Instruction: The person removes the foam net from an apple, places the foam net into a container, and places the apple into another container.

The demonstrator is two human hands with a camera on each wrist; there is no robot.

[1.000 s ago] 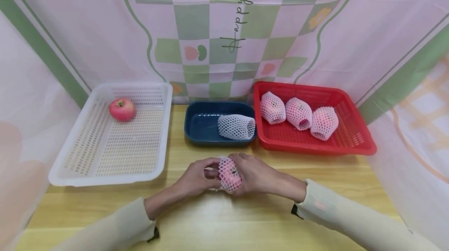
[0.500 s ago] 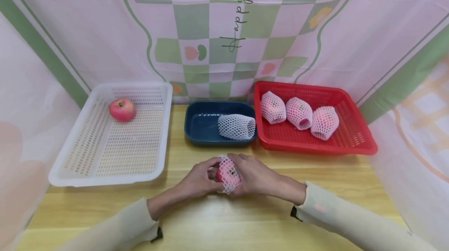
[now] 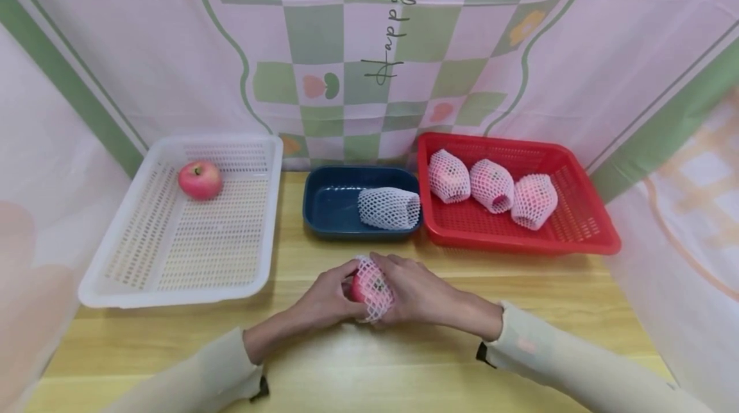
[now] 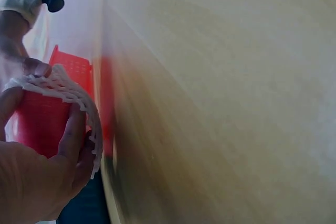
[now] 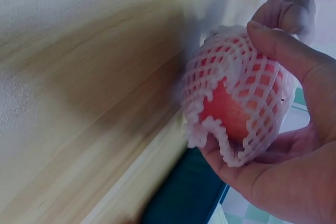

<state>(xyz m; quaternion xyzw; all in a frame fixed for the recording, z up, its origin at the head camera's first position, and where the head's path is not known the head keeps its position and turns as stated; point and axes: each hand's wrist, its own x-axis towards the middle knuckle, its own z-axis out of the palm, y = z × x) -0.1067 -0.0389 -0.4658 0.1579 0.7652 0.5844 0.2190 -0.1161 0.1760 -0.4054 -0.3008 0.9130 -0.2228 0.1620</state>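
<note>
In the head view both hands meet over the front of the table around a red apple (image 3: 358, 288) partly wrapped in a white foam fruit net (image 3: 378, 286). My left hand (image 3: 327, 296) grips the apple's bare side; in the left wrist view its fingers (image 4: 73, 132) reach to the net's edge. On the other side my right hand (image 3: 417, 290) holds the netted part, thumb and fingers curled round it. The right wrist view shows red skin through a gap at the net's open end.
A white basket (image 3: 262, 220) at left holds one bare apple (image 3: 200, 180). Behind the hands stands a dark blue tray (image 3: 331, 231) with a foam net (image 3: 388, 209). The red basket (image 3: 583, 243) at right holds three netted apples (image 3: 492, 186). A patterned curtain (image 3: 314, 34) closes the back.
The net's left edge has shifted, baring red skin on the apple's left side. Apple and right hand have moved slightly left. Trays and baskets stay as they were.
</note>
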